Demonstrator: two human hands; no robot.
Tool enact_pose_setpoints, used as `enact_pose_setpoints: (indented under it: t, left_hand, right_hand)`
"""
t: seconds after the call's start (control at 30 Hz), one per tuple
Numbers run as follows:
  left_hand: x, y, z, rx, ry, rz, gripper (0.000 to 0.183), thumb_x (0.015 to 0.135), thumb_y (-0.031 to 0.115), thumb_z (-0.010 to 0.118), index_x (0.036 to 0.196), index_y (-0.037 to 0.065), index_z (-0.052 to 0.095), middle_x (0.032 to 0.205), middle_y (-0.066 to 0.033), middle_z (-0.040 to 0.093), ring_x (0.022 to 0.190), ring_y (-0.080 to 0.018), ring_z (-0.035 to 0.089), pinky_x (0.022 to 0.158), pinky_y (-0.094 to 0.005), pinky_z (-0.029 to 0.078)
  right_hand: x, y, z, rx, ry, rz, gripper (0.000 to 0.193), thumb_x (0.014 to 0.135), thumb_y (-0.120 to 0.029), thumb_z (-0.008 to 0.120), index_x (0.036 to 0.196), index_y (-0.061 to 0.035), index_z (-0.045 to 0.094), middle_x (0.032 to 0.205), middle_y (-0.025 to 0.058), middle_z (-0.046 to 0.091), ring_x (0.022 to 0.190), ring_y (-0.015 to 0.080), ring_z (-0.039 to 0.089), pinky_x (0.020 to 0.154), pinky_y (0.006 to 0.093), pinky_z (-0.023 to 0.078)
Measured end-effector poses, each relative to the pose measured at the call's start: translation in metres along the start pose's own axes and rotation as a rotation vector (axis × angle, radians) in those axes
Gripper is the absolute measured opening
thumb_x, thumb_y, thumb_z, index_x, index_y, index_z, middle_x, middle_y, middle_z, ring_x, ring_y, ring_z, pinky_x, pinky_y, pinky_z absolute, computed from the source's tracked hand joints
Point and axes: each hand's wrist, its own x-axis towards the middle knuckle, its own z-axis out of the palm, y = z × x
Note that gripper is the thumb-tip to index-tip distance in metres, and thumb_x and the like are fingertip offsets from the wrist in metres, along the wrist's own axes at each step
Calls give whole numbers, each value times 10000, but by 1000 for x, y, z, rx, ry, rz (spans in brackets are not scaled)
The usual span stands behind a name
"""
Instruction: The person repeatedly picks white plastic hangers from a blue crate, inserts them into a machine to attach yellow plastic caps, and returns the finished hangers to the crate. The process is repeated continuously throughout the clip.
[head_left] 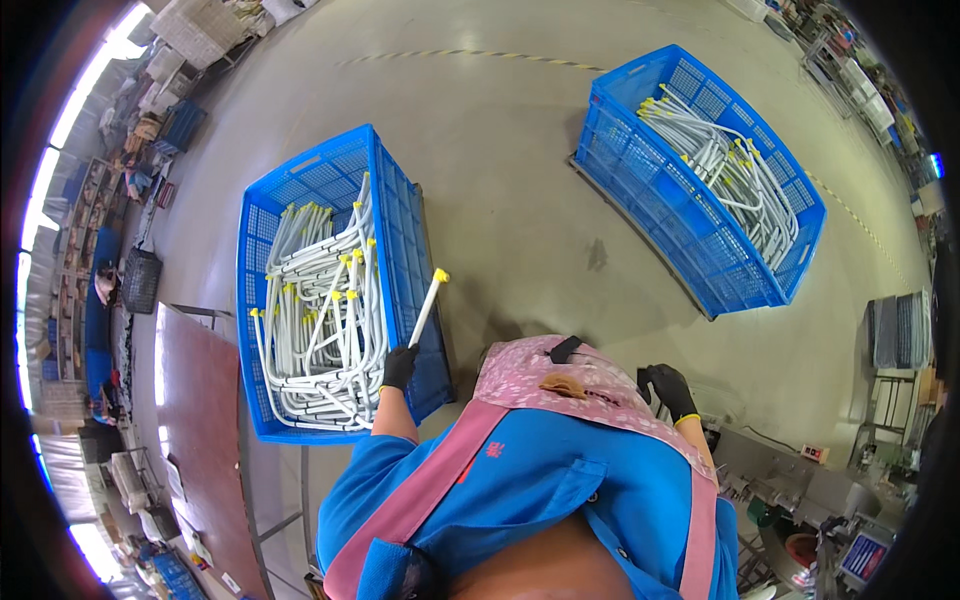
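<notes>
My left hand (400, 366), in a black glove, is closed around a white tube (425, 312) with a yellow end cap. The tube tilts up and away, just outside the right wall of the near blue crate (400, 230). Many bent white tubes (318, 330) with yellow caps lie piled in that crate. At the right of my pink apron (520, 375), my right hand (668, 390) is also black-gloved, with its fingers curled. Something pale shows below those fingers, partly hidden by the apron, and its kind cannot be made out.
A second blue crate (640, 215), holding similar white tubes (735, 170), stands at the far right on a low base. To the left is a reddish-brown tabletop (200, 430). Machinery (830, 495) stands close at the lower right. A striped floor line (480, 53) runs across the back.
</notes>
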Motion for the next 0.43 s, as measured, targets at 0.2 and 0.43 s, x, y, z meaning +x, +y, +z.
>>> enact_pose_setpoints:
  t: [0.2, 0.43]
  left_hand:
    - [41, 47, 15, 81, 462, 399, 338, 906, 335, 600, 831, 6, 619, 662, -70, 554, 627, -168, 516, 589, -329, 414]
    - [125, 91, -23, 104, 604, 242, 421, 901, 321, 569, 1124, -36, 601, 1040, -250, 640, 950, -381, 599, 862, -423, 449]
  right_hand:
    - [25, 2, 9, -274, -169, -163, 239, 897, -266, 455, 892, -148, 664, 890, 142, 653, 890, 318, 628, 767, 404, 500]
    - [69, -82, 18, -304, 10, -403, 301, 775, -358, 589, 856, -73, 643, 808, 130, 636, 739, 313, 617, 670, 402, 513]
